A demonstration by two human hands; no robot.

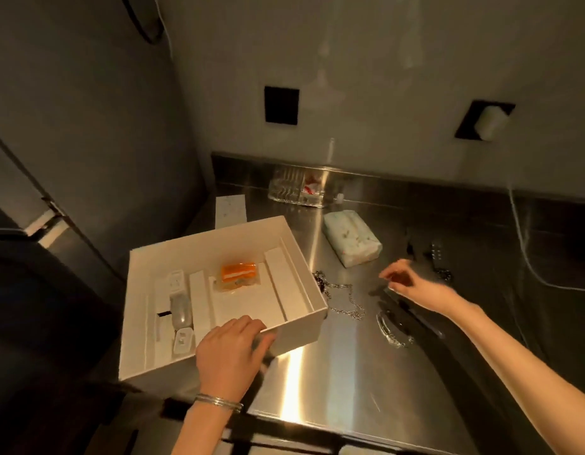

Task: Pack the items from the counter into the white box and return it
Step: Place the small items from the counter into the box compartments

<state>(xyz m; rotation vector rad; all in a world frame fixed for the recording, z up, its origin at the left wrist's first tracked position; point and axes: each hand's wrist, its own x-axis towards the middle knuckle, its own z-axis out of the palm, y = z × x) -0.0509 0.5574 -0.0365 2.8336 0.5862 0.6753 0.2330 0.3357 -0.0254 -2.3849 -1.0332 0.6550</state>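
The open white box (146, 326) rests on the left end of the steel counter (350, 372), partly over its edge. My left hand (230, 351) grips the box's near wall. Inside lie an orange packet (238, 272), white dividers and small white plugs (182, 343). My right hand (416, 285) hovers over the counter, fingers apart and holding nothing. Below it lie a silver chain (345, 298) beside the box and a silver bracelet (394, 330). A pale wrapped tissue pack (352, 238) lies farther back. Small dark items (439, 261) sit to the right.
A clear plastic organizer (296, 188) stands against the backsplash, with a white paper slip (230, 210) behind the box. A white cable (527, 254) hangs from a wall plug (489, 123) onto the counter. A dark fridge surface (55, 159) rises at left.
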